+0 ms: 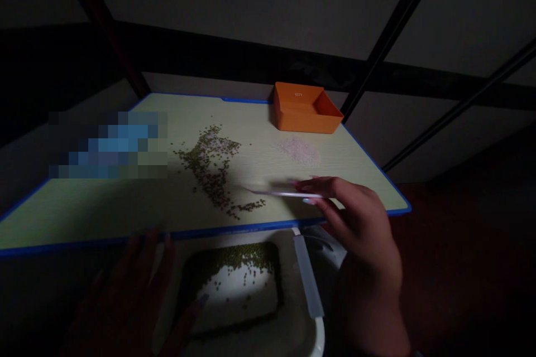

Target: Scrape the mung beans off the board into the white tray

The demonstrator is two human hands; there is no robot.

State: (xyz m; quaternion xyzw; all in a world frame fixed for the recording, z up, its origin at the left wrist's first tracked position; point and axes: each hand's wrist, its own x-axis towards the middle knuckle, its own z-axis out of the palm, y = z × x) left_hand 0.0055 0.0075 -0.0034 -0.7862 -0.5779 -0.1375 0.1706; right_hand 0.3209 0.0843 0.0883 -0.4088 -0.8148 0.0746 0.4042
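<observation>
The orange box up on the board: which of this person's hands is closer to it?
Right. The right hand, pinching tweezers, is over the board's near edge, below the orange box. The left hand is farther off, at lower left, beside the white tray.

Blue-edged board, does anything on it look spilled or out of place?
Yes: green mung beans lie scattered in a loose band across the blue-edged board, mixed with pale grains, rather than gathered in the white tray or orange box. The right hand holds slim tweezers beside them.
</observation>
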